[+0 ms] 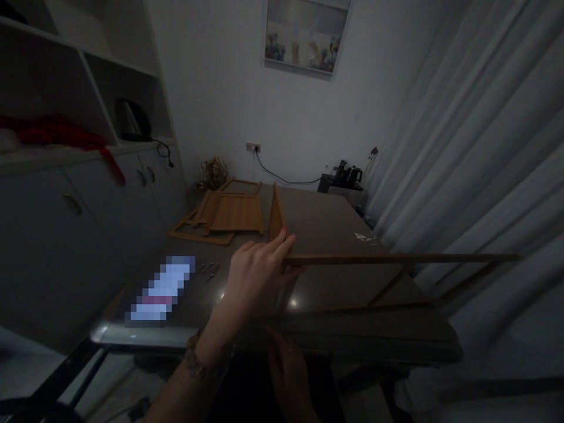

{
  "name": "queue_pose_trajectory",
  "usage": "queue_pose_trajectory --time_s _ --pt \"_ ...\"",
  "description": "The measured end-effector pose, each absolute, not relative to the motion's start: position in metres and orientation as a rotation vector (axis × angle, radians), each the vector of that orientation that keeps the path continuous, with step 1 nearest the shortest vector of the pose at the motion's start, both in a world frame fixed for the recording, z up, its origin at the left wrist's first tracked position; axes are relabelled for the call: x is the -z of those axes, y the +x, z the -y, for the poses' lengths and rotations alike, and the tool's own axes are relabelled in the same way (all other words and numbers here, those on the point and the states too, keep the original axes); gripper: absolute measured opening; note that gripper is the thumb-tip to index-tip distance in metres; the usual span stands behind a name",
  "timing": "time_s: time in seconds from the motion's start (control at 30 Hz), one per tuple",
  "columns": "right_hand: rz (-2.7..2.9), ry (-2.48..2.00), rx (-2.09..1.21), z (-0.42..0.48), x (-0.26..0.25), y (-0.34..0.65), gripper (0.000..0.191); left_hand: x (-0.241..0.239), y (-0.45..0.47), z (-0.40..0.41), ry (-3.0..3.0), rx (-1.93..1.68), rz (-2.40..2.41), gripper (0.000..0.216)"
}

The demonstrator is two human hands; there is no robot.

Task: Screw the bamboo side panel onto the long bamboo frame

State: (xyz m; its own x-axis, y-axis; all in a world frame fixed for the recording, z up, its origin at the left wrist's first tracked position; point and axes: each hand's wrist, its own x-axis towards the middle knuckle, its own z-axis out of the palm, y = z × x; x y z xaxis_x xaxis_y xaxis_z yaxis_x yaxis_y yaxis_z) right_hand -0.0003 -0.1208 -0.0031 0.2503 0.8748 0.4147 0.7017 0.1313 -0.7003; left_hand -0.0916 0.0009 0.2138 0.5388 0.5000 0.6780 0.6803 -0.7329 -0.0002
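My left hand point(259, 267) is closed over the near top corner of a wooden frame point(396, 258) standing on the table. A long rail runs right from that corner, and thinner bars lie lower down. Behind my fingers, an upright wooden panel point(276, 211) extends away from me. Low at the table's front edge is my right hand point(288, 370), in shadow below the frame's near corner. Its fingers look curled together; what they hold, if anything, is hidden. Several small screws point(210, 270) lie left of my left hand.
Flat wooden panels point(233, 211) and frame pieces lie at the back left of the dark table point(317, 220). A blurred-out bright rectangle point(163, 291) is at the front left. White scraps point(365, 237) lie at the right. Cabinets point(101, 200) flank the left, a curtain point(480, 135) the right.
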Motion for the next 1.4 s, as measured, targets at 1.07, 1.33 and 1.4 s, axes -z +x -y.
queue_pose_trajectory --time_s 1.07,1.33,1.4 --pt "0.866 -1.51 -0.732 0.127 0.001 -0.003 0.033 -0.215 -0.092 0.0 -2.535 0.96 0.995 0.051" --pt "0.671 -1.443 -0.85 0.125 0.003 -0.004 0.042 -0.216 -0.092 0.0 -2.533 0.956 0.994 0.05" --pt "0.695 -1.449 -0.862 0.124 -0.001 -0.003 0.042 -0.216 -0.092 0.0 -2.53 0.961 0.99 0.051"
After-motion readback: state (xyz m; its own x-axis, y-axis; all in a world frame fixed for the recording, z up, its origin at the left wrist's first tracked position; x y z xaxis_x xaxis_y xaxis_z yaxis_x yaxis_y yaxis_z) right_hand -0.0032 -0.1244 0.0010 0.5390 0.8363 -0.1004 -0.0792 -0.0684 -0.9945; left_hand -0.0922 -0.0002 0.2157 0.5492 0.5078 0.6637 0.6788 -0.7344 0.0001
